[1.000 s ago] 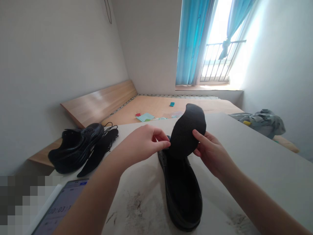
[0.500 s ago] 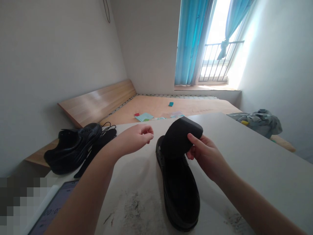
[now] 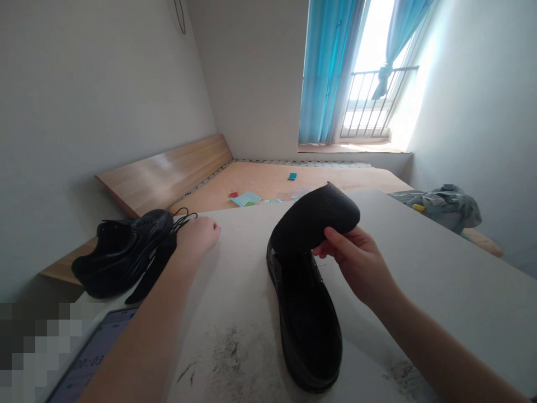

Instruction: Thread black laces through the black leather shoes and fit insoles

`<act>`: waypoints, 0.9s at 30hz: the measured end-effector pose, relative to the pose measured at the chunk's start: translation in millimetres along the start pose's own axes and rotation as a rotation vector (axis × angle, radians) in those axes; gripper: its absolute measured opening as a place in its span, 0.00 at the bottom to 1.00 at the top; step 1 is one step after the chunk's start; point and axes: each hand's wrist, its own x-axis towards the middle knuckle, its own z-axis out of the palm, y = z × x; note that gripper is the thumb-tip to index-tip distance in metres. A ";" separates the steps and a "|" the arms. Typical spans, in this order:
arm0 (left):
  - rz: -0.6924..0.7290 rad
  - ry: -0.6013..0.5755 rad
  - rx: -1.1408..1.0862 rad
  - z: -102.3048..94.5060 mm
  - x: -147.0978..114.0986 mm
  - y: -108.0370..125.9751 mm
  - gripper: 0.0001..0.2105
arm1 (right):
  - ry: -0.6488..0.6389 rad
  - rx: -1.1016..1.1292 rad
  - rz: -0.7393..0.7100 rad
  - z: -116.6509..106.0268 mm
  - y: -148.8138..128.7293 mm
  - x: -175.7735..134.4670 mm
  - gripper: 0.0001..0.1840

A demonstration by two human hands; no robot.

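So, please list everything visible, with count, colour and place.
Table: one, white, smudged, foreground.
Near shoe: one, black, on table.
Textured piece: one, black, at near shoe's far end.
Second shoe: one, black, left.
Flat strip: one, black, beside second shoe.
Laces: count unclear, black, beside second shoe.
Phone: one, greyish, lower left.
Headboard: one, brown, back left.
Bed board: one, tan, behind table.
Small packets: several, mixed colours, on bed board.
Cloth heap: one, greyish, right.
Window: one, bright, back right.
Bars: several, dark, at window.
Curtains: two, blue, at window.
Cord: one, brown, upper left.
Walls: several, pale, around.
Left hand: one, curled, beside laces.
Right hand: one, pinching textured piece.
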 end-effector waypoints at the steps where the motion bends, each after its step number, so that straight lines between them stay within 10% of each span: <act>1: 0.020 0.018 -0.021 -3.2 -0.9 3.5 0.11 | 0.001 -0.012 -0.040 -0.7 1.2 0.7 0.10; 7: 0.181 -0.005 -0.239 -23.3 -12.4 29.5 0.18 | -0.034 -0.359 -0.507 -8.8 5.4 3.3 0.12; 12: 0.444 -0.421 -0.822 -38.3 -37.6 60.6 0.30 | -0.125 -0.737 -0.703 -15.1 9.2 1.6 0.23; 15: 0.551 -0.596 -0.963 -43.0 -48.7 73.5 0.19 | -0.165 -0.859 -0.818 -16.9 13.4 2.8 0.26; 27: 0.528 -0.617 -1.035 -47.9 -51.1 73.6 0.19 | -0.257 -1.049 -0.911 -18.3 11.6 2.6 0.28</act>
